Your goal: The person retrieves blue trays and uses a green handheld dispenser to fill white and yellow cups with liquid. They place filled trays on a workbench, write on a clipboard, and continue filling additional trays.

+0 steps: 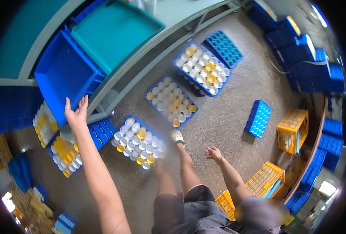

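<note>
My left hand (77, 115) reaches to the near edge of an empty blue tub (65, 64) on the bench, thumb and fingers spread. It overlaps the tub's edge; whether it touches cannot be told. My right hand (213, 154) hangs over the floor at my side, fingers loosely bent and apart, with nothing in it. A teal tray (116, 33) lies beside the tub. Below the bench, a blue crate (127, 119) holds many round white and yellow cup-like pieces (141, 135). Another such crate (146, 98) stands just beyond my foot.
Farther off stand a filled blue crate (220, 90) and a blue divided tray (224, 48). Another blue divided tray (259, 119) lies to the right, near yellow crates (293, 130). Blue crates (309, 66) are stacked at the far right. The bench's metal frame (141, 64) runs diagonally.
</note>
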Demonstrator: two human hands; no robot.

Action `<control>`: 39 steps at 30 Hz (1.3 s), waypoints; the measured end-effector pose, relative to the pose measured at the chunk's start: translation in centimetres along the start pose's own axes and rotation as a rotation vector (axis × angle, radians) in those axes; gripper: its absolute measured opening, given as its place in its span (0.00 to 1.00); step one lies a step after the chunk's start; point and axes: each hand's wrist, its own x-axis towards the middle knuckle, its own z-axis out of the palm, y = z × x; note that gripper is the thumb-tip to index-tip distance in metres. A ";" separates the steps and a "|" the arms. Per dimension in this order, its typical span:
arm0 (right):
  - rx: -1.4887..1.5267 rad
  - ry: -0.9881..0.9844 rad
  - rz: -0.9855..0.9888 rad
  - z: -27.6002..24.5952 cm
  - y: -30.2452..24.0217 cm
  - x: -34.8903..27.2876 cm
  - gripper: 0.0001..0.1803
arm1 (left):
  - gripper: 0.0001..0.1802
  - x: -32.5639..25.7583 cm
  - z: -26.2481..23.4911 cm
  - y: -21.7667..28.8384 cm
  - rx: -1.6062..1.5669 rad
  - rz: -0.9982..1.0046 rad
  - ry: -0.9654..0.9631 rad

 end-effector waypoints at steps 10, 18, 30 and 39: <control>-0.006 0.384 -0.142 -6.0 17.3 -22.3 0.20 | 0.27 -7.1 -9.4 6.8 0.541 -0.031 -0.051; 0.331 0.289 -0.487 -1.3 17.5 -26.7 0.20 | 0.26 -24.9 -21.8 -11.4 1.278 -0.579 -0.262; 0.818 1.350 -0.270 -24.3 25.0 -37.7 0.18 | 0.27 -75.1 -27.4 -53.2 1.768 -0.948 -1.748; 1.018 1.947 0.151 -57.5 56.0 -38.5 0.16 | 0.28 -70.5 -28.1 -75.5 2.134 -0.765 -1.956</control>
